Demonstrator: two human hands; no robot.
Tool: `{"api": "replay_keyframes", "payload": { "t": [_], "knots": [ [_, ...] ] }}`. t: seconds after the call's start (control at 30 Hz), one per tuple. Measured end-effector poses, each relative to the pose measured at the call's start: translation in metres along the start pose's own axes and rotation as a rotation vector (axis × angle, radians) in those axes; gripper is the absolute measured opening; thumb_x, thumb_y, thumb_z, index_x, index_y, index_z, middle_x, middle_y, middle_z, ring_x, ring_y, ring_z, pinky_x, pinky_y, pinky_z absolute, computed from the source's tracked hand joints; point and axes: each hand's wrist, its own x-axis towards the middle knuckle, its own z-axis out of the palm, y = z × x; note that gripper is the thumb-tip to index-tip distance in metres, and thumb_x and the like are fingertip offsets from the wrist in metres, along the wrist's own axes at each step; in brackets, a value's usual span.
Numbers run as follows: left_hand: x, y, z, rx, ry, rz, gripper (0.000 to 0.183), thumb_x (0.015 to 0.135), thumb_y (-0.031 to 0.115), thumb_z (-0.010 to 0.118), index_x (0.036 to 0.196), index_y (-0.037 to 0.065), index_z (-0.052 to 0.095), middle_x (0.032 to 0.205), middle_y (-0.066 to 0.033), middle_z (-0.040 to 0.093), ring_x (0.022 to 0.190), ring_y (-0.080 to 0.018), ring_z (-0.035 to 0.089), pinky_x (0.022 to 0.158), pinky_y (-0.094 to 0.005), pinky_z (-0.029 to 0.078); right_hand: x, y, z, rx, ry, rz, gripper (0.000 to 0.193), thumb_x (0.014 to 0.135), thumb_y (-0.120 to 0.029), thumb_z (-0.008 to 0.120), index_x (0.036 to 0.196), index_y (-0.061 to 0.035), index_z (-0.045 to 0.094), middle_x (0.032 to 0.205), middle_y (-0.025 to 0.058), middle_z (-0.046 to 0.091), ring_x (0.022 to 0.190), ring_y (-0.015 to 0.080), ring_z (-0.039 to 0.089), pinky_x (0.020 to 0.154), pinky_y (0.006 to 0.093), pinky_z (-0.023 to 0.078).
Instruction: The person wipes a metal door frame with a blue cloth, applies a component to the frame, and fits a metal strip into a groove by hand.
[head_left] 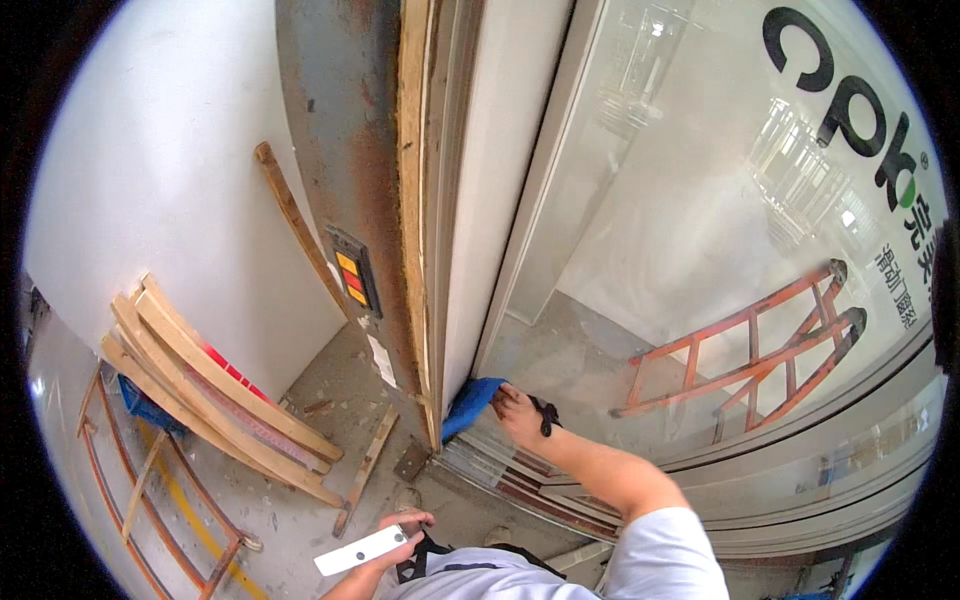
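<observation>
My right hand [518, 414] is closed on a blue cloth [470, 409], pressing it into the bottom corner of the white door frame [506, 170]. The cloth lies just above the metal floor track [497, 473]. A dark band circles that wrist. Low in front of my body, my left hand [410, 527] grips a flat white rectangular piece [350, 553] with dark round spots along it. Part of the left hand's fingers is hidden behind the piece. To the right of the frame stands a large glass panel [610, 210].
A rusty steel column [345, 130] edged with wood stands left of the frame. Several long boards [215, 390] lean at the left, beside a reddish metal rack [160, 500]. One wooden strip [366, 468] lies on the floor. An orange ladder [745, 345] shows in the glass.
</observation>
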Motion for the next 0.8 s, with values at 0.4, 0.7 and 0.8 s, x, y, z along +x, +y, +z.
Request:
{"api": "replay_keyframes", "payload": {
  "t": [0.4,0.7,0.8],
  "knots": [
    [-0.024,0.005,0.011,0.087,0.171,-0.011,0.019,0.081,0.006,0.054,0.095,0.001,0.065,0.091,-0.0091,0.065,0.09,-0.0208,0.061,0.084,-0.0328,0.049,0.17,0.133,-0.349,-0.697,0.335,0.609,0.049,0.093,-0.023,0.049,0.14,-0.0089,0.056,0.149,0.0145,0.05,0.147,0.0335,0.035,0.114,0.0633,0.023],
    [-0.032,-0.006,0.004,-0.045,0.315,-0.063,0.023,0.076,0.004,0.056,0.096,0.002,0.068,0.094,-0.0053,0.068,0.096,-0.0179,0.063,0.092,-0.0332,0.048,-0.023,-0.031,0.079,0.033,0.174,0.254,0.04,0.094,-0.013,0.051,0.131,0.0022,0.056,0.117,0.0126,0.061,0.113,0.0249,0.057,0.098,0.0393,0.047],
    [-0.03,-0.021,0.004,-0.034,0.317,-0.049,0.021,0.076,0.003,0.058,0.096,0.003,0.067,0.099,-0.0103,0.066,0.103,-0.0224,0.061,0.094,-0.036,0.047,-0.007,-0.003,0.033,0.177,0.15,0.181,0.037,0.1,-0.016,0.049,0.134,-0.0014,0.054,0.117,0.0078,0.061,0.114,0.0228,0.057,0.103,0.0376,0.043]
  ]
}}
